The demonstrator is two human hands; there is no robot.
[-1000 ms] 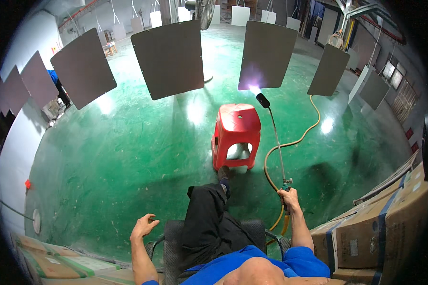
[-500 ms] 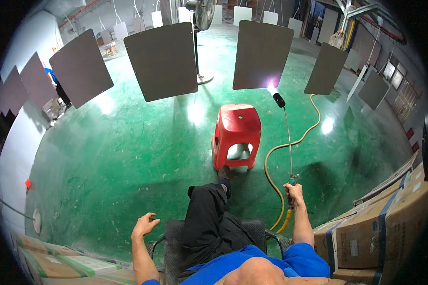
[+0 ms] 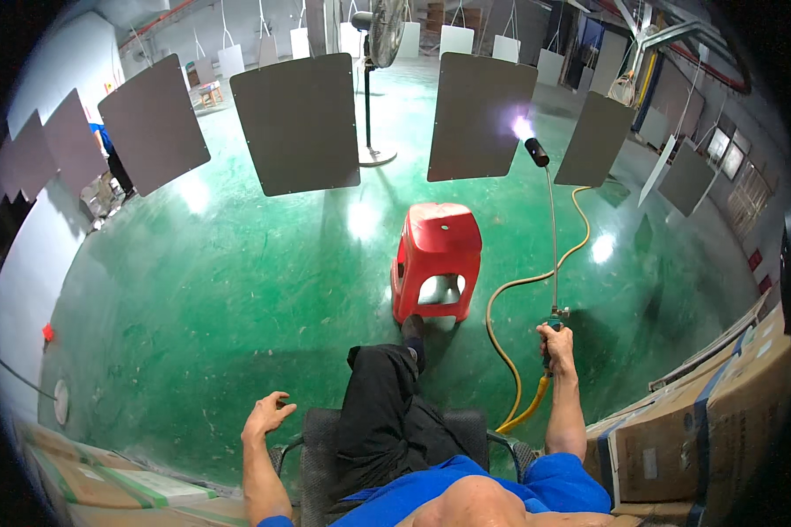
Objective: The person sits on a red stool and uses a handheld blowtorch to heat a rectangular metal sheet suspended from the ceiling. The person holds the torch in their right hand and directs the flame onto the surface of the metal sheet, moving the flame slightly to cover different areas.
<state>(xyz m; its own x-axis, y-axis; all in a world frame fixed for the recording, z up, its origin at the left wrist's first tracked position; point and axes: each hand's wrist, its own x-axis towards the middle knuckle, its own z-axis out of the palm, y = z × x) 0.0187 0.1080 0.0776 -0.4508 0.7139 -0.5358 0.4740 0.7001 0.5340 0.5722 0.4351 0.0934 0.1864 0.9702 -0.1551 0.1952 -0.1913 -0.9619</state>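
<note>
My right hand (image 3: 557,345) is wrapped round the handle of a long gas torch (image 3: 552,237). From its black nozzle (image 3: 537,153) a bright whitish-violet flame (image 3: 523,129) points at the right side of a dark grey hanging panel (image 3: 479,119). A yellow hose (image 3: 498,338) leaves the handle's lower end and curls over the floor. My left hand (image 3: 269,413) rests beside the chair's armrest, holding nothing, its fingers loosely bent and apart. To the left of the heated panel hangs another dark panel (image 3: 297,127), and on its other side a tilted one (image 3: 594,140).
A red plastic stool (image 3: 439,233) stands ahead, my foot against its base. I sit on a dark chair (image 3: 323,439). Behind the panels is a standing fan (image 3: 367,97). Cardboard boxes (image 3: 668,448) are stacked at the right, more boxes (image 3: 141,486) at the lower left. More panels (image 3: 154,127) hang leftward.
The torch has swung to the right and its flame has moved from the panel's lower edge up to its right side. My right hand has shifted slightly right; my left hand stays put.
</note>
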